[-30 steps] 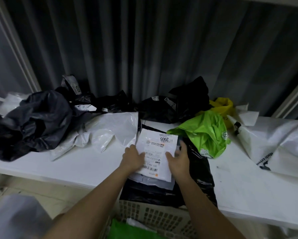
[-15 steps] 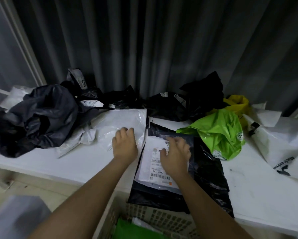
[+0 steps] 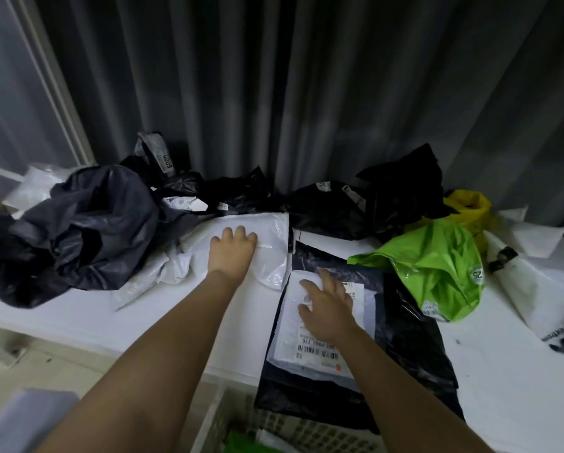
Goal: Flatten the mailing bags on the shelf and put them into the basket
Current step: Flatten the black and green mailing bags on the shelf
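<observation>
From the head camera I see my left hand [image 3: 233, 253] lying flat, fingers straight and slightly spread, pressing on a white mailing bag [image 3: 267, 246] at the middle of the white shelf [image 3: 78, 315]. My right hand [image 3: 328, 305] rests to the right and nearer, fingers spread and relaxed, on a flattened white bag with a barcode label [image 3: 306, 341]. That bag lies on a flat black bag [image 3: 411, 348] whose near edge hangs over the shelf front, above the basket [image 3: 293, 433]. A crumpled dark grey bag [image 3: 88, 230] sits at far left, black bags [image 3: 372, 204] along the far edge, a green bag [image 3: 437, 266] to the right with a yellow bag [image 3: 470, 207] behind it. Something green [image 3: 241, 443] lies in the basket.
</observation>
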Demonstrator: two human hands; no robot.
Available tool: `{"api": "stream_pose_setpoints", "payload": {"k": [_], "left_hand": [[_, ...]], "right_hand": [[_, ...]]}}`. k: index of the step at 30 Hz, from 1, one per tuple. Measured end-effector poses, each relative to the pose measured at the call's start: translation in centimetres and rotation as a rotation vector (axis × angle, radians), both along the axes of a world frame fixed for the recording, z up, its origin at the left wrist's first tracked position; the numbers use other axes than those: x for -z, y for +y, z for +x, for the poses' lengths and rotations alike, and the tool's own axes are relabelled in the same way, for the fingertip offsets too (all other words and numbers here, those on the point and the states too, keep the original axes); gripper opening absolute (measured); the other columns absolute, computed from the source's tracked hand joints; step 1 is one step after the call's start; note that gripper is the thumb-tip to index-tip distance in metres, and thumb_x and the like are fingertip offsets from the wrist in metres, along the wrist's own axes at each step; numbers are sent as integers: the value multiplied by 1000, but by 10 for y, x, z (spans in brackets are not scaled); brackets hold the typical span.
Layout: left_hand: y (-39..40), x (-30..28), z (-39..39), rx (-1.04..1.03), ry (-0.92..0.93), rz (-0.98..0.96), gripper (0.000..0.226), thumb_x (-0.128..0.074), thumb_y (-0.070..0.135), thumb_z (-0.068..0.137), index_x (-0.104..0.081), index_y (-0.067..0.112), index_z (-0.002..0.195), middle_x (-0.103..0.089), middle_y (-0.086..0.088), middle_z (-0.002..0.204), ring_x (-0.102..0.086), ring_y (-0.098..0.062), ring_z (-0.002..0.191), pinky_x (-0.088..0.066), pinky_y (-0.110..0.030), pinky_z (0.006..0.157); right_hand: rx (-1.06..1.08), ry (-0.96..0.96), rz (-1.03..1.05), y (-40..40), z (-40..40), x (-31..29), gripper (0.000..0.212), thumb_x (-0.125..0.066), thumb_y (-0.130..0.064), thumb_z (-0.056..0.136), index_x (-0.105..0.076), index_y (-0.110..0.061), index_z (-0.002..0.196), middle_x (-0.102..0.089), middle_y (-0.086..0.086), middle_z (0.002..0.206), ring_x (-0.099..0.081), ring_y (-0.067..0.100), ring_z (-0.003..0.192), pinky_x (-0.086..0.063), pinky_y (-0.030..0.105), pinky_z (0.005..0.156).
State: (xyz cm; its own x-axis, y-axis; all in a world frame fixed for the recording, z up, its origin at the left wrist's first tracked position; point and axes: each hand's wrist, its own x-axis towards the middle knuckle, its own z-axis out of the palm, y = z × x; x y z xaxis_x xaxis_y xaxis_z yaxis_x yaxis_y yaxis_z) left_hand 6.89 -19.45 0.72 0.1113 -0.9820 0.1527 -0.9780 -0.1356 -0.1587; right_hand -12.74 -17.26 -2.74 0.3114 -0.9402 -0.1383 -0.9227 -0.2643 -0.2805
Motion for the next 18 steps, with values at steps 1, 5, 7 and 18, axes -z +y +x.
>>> {"api": "stream_pose_setpoints", "payload": {"k": [1, 5, 7, 18], "left_hand": [[0, -4, 2, -14, 24, -25, 42, -47, 0, 91, -40, 12, 131, -44, -10, 129, -44, -31, 117, -44, -39, 84], [9, -36, 5, -60, 167, -165, 41, -47, 0, 90, -39, 10, 130, -43, -10, 130, -43, -31, 119, -48, -38, 78], [15, -52, 5, -63, 259, -261, 37, -46, -1, 89, -41, 9, 124, -45, -11, 126, -44, -32, 116, -44, -40, 73], [60, -105, -25, 156, 1509, -175, 20, -50, 5, 95, -63, 15, 106, -68, -4, 102, -63, -16, 94, -53, -34, 81]], "right_hand": [[3, -6, -3, 0, 0, 1, 52, -44, -34, 97, -30, -28, 147, 2, 2, 160, -2, 30, 145, -11, 46, 116], [62, -154, -129, 2, -1, -3, 48, -44, -32, 99, -35, -25, 145, -12, 5, 157, -10, 27, 143, -15, 42, 115], [148, -404, -229, 4, 1, -13, 44, -49, -25, 97, -43, -20, 140, -26, 7, 151, -22, 28, 139, -24, 38, 112], [289, -1466, 245, 10, -8, -105, 57, -49, -27, 92, -31, -29, 146, -50, 4, 141, -51, 19, 123, -38, 37, 107]]}}
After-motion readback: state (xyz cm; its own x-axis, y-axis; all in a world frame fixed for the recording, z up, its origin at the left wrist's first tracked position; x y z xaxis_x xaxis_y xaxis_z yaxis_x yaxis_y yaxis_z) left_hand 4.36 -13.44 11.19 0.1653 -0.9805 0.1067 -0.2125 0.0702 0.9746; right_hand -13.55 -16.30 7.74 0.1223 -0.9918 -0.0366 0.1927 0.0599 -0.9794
